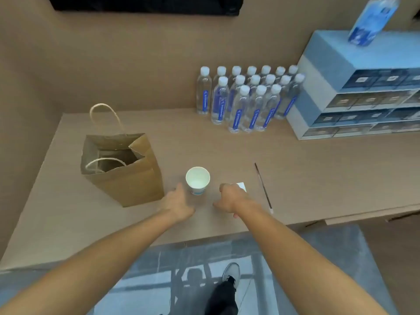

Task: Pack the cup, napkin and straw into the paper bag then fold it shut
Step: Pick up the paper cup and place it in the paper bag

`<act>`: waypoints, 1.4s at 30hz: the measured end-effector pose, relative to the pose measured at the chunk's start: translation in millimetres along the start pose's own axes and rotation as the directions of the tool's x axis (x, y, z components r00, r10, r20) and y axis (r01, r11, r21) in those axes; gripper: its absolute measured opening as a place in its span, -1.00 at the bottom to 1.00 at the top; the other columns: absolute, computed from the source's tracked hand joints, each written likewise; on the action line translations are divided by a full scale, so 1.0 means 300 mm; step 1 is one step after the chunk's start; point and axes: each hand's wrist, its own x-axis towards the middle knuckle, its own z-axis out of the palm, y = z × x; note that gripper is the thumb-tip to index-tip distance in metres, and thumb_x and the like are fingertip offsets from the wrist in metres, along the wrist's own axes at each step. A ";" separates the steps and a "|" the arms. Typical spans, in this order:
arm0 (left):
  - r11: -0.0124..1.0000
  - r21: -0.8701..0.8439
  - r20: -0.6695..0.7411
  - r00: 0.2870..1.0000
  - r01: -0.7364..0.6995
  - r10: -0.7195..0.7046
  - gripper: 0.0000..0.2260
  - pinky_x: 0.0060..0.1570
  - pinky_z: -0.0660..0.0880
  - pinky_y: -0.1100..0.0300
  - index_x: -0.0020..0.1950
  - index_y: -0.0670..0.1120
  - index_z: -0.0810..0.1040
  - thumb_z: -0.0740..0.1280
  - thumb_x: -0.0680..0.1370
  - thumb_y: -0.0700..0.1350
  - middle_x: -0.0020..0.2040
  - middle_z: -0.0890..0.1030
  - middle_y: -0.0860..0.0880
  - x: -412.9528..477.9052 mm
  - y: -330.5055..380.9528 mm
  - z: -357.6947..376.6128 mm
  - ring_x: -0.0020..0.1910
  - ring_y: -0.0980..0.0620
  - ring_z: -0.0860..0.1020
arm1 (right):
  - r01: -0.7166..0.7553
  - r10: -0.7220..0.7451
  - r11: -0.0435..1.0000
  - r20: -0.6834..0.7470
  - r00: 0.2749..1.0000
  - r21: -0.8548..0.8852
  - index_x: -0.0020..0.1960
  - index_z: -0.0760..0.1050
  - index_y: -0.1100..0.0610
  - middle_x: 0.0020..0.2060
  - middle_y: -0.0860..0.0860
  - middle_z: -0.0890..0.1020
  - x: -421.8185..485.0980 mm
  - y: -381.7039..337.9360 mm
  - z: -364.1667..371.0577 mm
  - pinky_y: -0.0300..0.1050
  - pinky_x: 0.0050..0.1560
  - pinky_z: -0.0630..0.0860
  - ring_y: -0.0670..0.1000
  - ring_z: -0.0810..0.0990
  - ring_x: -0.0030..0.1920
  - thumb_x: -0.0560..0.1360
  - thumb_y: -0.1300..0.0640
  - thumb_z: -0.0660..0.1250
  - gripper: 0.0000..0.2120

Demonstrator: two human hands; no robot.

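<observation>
A brown paper bag [127, 176] with twine handles stands open and upright on the left of the table. A white paper cup [197, 179] stands upright in the middle, empty. My left hand [178, 204] rests just left of the cup, fingers apart, holding nothing. My right hand [229, 197] is just right of the cup and lies over the white napkin [242, 186], hiding most of it; whether it grips the napkin is unclear. A thin dark straw [263, 187] lies on the table to the right of the napkin.
Several water bottles [245, 98] stand grouped at the back of the table [204, 144]. A blue and white drawer cabinet [359, 87] sits at the back right with one bottle [372, 19] on top. The table's front edge runs below my wrists.
</observation>
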 end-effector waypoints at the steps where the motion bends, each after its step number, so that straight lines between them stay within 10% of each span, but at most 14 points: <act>1: 0.996 -0.094 -0.032 0.999 -0.005 0.002 -0.49 -0.02 0.44 0.05 0.25 -0.13 0.30 0.43 0.42 -0.01 0.27 0.51 -0.20 0.027 -0.004 0.011 0.23 -0.24 0.52 | -0.004 0.006 0.998 -0.029 1.000 0.057 0.25 0.39 0.14 0.02 0.10 0.56 0.038 0.008 0.005 0.07 -0.07 0.66 0.18 0.61 -0.13 0.43 0.05 0.30 -0.59; 6: 0.894 -0.427 -0.138 0.987 -0.139 0.088 -0.29 0.10 0.53 0.08 0.48 -0.04 0.27 0.52 0.40 -0.11 0.40 0.45 -0.07 0.116 -0.012 0.044 0.25 -0.13 0.56 | 0.164 -0.165 0.828 -0.047 0.985 0.535 0.54 0.14 -0.03 0.39 -0.01 0.42 0.182 0.019 0.024 -0.03 -0.02 0.62 0.07 0.51 0.26 0.39 0.08 0.50 -0.17; 10: 0.828 -0.540 -0.105 0.988 -0.149 0.109 -0.41 -0.09 0.66 -0.09 0.42 0.08 0.36 0.49 0.45 -0.10 0.23 0.57 -0.01 0.139 -0.003 0.021 0.05 -0.11 0.65 | 0.207 -0.283 0.658 -0.017 0.959 0.724 0.35 0.32 -0.29 0.16 -0.28 0.52 0.210 -0.007 0.023 -0.07 -0.30 0.66 -0.02 0.57 0.15 0.34 0.14 0.53 -0.29; 21: 0.791 -0.537 -0.065 0.950 -0.292 0.306 -0.40 -0.29 0.65 0.10 0.41 -0.03 0.39 0.51 0.43 -0.07 0.24 0.54 -0.05 -0.016 0.122 -0.289 -0.16 0.00 0.61 | 0.284 -0.363 0.745 0.009 0.932 0.604 0.29 0.41 0.02 0.18 0.02 0.59 -0.008 -0.102 -0.295 0.06 -0.14 0.64 0.07 0.68 -0.18 0.37 0.23 0.53 -0.44; 32: 0.734 -0.445 -0.146 0.850 -0.513 0.506 -0.56 -0.02 0.67 -0.07 0.28 -0.11 0.50 0.47 0.42 -0.20 0.09 0.63 -0.15 -0.422 0.099 -0.954 -0.06 -0.15 0.71 | 0.560 -0.464 0.663 -0.314 0.828 0.497 0.27 0.46 -0.01 0.10 0.07 0.65 -0.519 -0.504 -0.627 0.02 -0.13 0.68 0.09 0.73 -0.17 0.30 0.04 0.60 -0.41; 42: 0.806 -0.448 -0.144 0.921 -0.387 0.362 -0.47 -0.04 0.68 0.01 0.30 -0.08 0.47 0.55 0.37 -0.15 0.12 0.64 -0.13 -0.345 -0.147 -0.970 -0.12 -0.05 0.73 | 0.586 -0.571 0.693 -0.176 0.802 0.419 0.28 0.35 0.07 0.08 0.12 0.63 -0.379 -0.702 -0.512 0.12 -0.05 0.69 0.15 0.74 -0.14 0.34 0.06 0.56 -0.39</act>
